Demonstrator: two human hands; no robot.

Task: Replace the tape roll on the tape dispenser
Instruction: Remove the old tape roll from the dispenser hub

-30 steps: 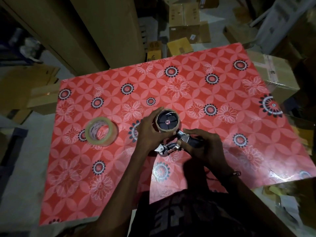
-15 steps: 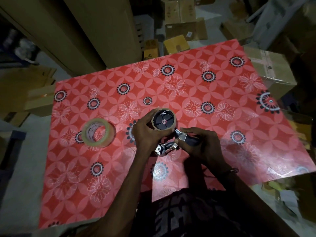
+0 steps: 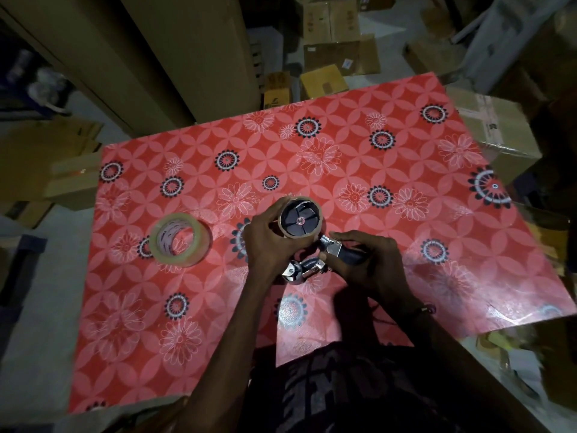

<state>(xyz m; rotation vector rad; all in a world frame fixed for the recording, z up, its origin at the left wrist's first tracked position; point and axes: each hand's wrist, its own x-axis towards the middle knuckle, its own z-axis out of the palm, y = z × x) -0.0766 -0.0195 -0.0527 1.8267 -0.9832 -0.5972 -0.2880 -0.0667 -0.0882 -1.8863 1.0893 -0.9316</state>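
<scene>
Nearest us, our right hand (image 3: pixel 368 260) is closed around the dark handle of the black-and-metal handheld tape dispenser (image 3: pixel 315 260), held just above the red floral-patterned tabletop (image 3: pixel 374 151). Our left hand (image 3: pixel 271 242) is wrapped around the spent brown cardboard tape core (image 3: pixel 300 220), which sits on the dispenser's black spoked hub; fingers curl round the core's near side, thumb on its left rim.

Judged step: pulling the empty core off the hub. The replacement has not been touched.

Risks from here:
- The core may bind on the hub; a hard tug could make the dispenser twist in the right hand or slip out.
- The metal cutter end sits close below the left palm (exact blade position not resolvable in this light), so a sudden release could bring skin onto the teeth.
- A thin cardboard ring may crush or tear under a squeeze instead of sliding off.
- Low light makes hub alignment harder to check.

Further left on the tabletop, well apart from both hands, lies the fresh roll of clear packing tape with a printed white core (image 3: pixel 180 242), flat on its side.

Beyond the far edge, brown cardboard boxes (image 3: pixel 337 54) stand on the floor. Some flaps look open; contents cannot be made out.
</scene>
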